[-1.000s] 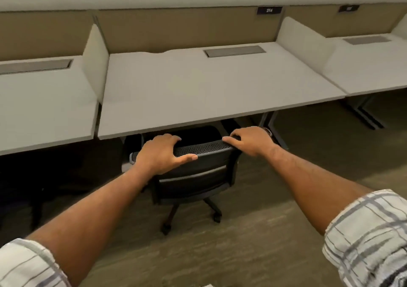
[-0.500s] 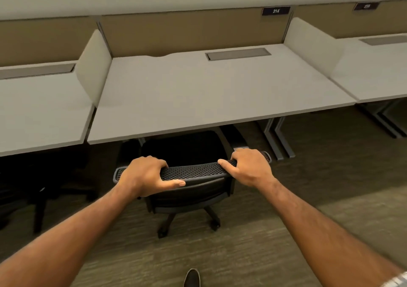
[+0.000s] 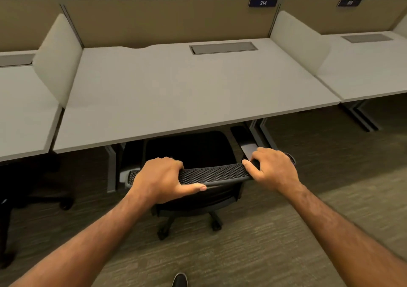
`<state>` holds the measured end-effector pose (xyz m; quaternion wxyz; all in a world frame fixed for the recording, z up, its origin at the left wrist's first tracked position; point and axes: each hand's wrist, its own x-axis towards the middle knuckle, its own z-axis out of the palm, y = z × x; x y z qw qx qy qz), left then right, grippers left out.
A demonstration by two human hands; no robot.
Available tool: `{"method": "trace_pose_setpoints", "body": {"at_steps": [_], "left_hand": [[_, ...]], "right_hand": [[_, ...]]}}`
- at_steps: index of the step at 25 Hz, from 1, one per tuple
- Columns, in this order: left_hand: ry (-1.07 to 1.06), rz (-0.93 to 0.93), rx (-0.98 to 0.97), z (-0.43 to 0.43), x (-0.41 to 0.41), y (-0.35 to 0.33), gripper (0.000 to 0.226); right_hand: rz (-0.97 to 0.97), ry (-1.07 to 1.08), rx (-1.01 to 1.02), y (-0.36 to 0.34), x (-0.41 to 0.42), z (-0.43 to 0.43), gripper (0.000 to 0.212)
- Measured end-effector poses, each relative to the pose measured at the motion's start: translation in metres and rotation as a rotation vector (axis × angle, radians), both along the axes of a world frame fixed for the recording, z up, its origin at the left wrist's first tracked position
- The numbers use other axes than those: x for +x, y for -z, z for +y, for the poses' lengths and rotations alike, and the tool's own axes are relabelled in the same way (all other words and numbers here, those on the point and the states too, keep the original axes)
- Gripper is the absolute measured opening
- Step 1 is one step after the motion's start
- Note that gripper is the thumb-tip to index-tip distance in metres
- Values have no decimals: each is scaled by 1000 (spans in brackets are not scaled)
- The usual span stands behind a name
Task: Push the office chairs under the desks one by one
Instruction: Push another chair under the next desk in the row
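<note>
A black office chair (image 3: pixel 215 173) with a mesh backrest stands at the front edge of the middle white desk (image 3: pixel 176 93). Its seat reaches partly under the desktop, while the backrest and wheels stay outside. My left hand (image 3: pixel 164 179) grips the top of the backrest left of centre, thumb along the near side. My right hand (image 3: pixel 272 170) holds the right end of the same top edge. The right armrest shows just beyond that hand.
Another dark chair (image 3: pixel 33 190) sits under the left desk (image 3: pixel 22 115). A third desk (image 3: pixel 370 71) stands to the right, its metal legs (image 3: pixel 359 115) on the carpet. White dividers (image 3: pixel 59 55) separate the desks. A shoe tip (image 3: pixel 180 280) shows at the bottom edge.
The view has come closer to the desk and tilted down. Both hands keep their hold on the backrest, and the chair seat sits slightly less far under the desktop in view.
</note>
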<state>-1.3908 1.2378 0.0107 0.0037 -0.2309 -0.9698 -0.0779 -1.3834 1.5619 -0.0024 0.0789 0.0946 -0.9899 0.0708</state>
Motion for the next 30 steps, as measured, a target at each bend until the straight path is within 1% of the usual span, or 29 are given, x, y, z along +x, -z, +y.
{"method": "trace_pose_setpoints", "body": {"at_steps": [4,7,9,11,13,16,18,21,26,30], "left_hand": [[20,-13,10,26,-23,0,95],[3,-25,18,47,-43,0,97],[3,-31,21,58,-60,-1,97],[5,-104,24,68,-74,-2,96],[-48,-159,19,69,-86,-2,97],[-176,-149,33,73,-105,-2,101],[-215,-143,41,82,-119,-1,107],[-248,-118,-15,98,-139,2,115],[-258,-74,-33,113,-170,5,108],[-260,-106,-35,111,-190,0,112]], "right_hand": [[10,1,9,-3,-19,26,51],[8,-3,1,-4,-39,46,54],[-22,-21,-14,-8,-58,59,58],[-89,-74,-10,-12,-79,75,61],[-151,-136,10,-15,-100,88,61],[-168,-191,25,-20,-137,101,57],[-158,-208,31,-21,-160,106,58],[-154,-232,50,-15,-188,118,61],[-162,-237,32,-12,-224,132,61],[-146,-232,30,-11,-235,132,70]]}}
